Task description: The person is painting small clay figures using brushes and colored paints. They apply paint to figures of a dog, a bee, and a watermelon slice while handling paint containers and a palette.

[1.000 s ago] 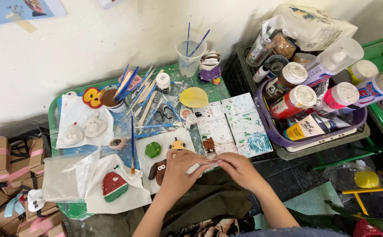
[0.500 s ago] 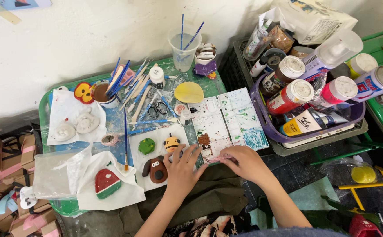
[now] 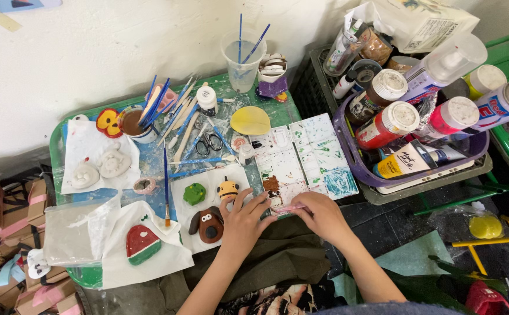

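**Brush at palette, paint pick-up in hand**

Head view: right hand (image 3: 323, 214) pinches a pink brush (image 3: 292, 207) at the palette (image 3: 301, 160) near edge. Left hand (image 3: 244, 219) rests released, fingers spread, beside the bee figure (image 3: 227, 189). Judged next: a steady tip into a well.

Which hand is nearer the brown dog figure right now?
Left. The left hand lies just right of the brown dog figure; the right hand is farther right, at the palette.

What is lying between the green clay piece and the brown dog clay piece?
In the head view nothing lies between the green clay piece and the brown dog piece: only bare white sheet.
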